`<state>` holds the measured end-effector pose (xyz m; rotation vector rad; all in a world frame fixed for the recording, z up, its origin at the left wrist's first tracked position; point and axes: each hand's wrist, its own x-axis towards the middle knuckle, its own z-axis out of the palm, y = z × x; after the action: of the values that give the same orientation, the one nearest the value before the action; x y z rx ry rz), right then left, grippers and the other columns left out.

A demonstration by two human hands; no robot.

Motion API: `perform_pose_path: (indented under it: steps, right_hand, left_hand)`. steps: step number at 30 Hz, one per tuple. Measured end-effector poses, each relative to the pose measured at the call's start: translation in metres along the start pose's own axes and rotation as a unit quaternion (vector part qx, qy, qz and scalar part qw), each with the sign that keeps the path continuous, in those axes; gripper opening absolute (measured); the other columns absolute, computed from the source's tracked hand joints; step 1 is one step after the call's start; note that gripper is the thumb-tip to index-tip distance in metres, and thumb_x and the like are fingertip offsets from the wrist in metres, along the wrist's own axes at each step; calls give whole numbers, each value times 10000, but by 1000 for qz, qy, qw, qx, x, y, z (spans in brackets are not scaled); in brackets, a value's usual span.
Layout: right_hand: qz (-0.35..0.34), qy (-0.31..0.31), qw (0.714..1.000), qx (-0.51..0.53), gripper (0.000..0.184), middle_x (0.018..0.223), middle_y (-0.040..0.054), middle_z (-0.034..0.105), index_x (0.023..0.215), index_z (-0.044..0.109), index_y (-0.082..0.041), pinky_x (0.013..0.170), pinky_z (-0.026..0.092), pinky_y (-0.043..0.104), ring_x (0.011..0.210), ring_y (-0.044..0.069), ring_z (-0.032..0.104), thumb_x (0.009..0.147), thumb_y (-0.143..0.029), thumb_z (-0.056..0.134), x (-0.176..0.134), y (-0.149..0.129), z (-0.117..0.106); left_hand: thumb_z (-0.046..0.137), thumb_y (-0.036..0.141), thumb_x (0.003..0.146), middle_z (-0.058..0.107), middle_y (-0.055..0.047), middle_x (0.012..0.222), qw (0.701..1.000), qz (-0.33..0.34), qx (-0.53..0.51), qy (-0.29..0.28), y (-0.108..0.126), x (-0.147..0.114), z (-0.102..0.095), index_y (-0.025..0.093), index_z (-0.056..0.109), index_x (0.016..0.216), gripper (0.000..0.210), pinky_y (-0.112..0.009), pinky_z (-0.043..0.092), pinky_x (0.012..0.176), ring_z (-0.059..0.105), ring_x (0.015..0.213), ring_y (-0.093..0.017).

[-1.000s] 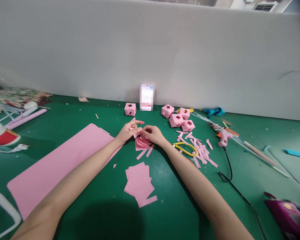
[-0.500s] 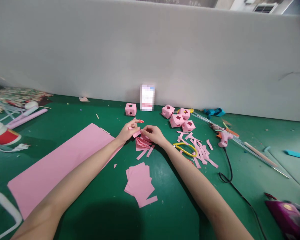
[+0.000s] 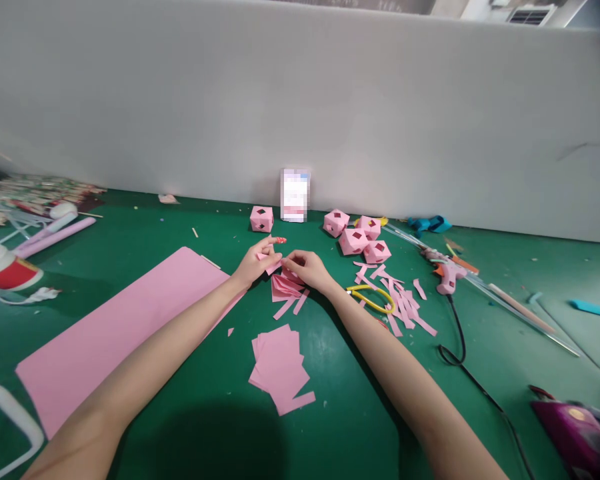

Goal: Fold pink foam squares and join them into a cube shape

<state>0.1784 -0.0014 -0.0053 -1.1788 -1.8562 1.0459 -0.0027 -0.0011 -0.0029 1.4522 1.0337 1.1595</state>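
Observation:
A small folded piece of pink paper is pinched in my left hand, whose index finger points out with red on its tip. My right hand closes its thumb and fingers at the right edge of that same piece; its fingertips are partly hidden. Just below both hands lies a little pile of folded pink paper, with narrow strips beside it. Closer to me is a loose stack of flat pink paper pieces. A large pink sheet lies beneath my left forearm.
Several pink paper boxes with cut-out holes stand at the back. Beside my right forearm are yellow-handled scissors and paper strips. A pink glue gun with black cord lies right, a red-and-white cup left. A phone leans on the grey partition.
The index finger of my left hand has shifted very slightly. Both hands stay at the same piece of pink paper, and nothing else has visibly moved.

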Motion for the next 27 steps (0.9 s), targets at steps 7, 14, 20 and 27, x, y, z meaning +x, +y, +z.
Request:
perform_pose_path:
  steps: [7,14,20,27]
  right_hand:
    - [3,1,1000,0,300,728,11,683,787,683,-164,631,391,235,661,126,559,860,-436,580,0,1,-1]
    - [6,-3,1000,-7,300,721,8,682,776,684,-169,613,382,234,654,126,552,858,-440,585,0,-1,0]
    - [5,1,1000,-15,287,733,10,686,784,693,-168,623,392,234,670,129,561,864,-418,578,0,-1,-1]
    - [0,0,1000,-3,254,754,14,700,792,685,-168,669,420,241,689,133,587,866,-382,570,0,1,-1]
  left_hand:
    - [710,350,796,444,76,603,1000,9,13,-18,-2,1,0,174,660,1156,404,-272,386,689,432,586,-111]
    - [698,277,764,431,82,594,1000,-7,-7,1,1,-1,1,174,658,1143,394,-261,366,647,412,563,-103]
    - [714,295,762,444,83,586,1000,-5,-10,8,1,0,1,175,665,1126,386,-275,402,694,439,569,-109]
    - [716,356,805,442,86,564,1000,12,28,-6,0,0,2,191,684,1125,361,-318,430,837,464,585,-121]
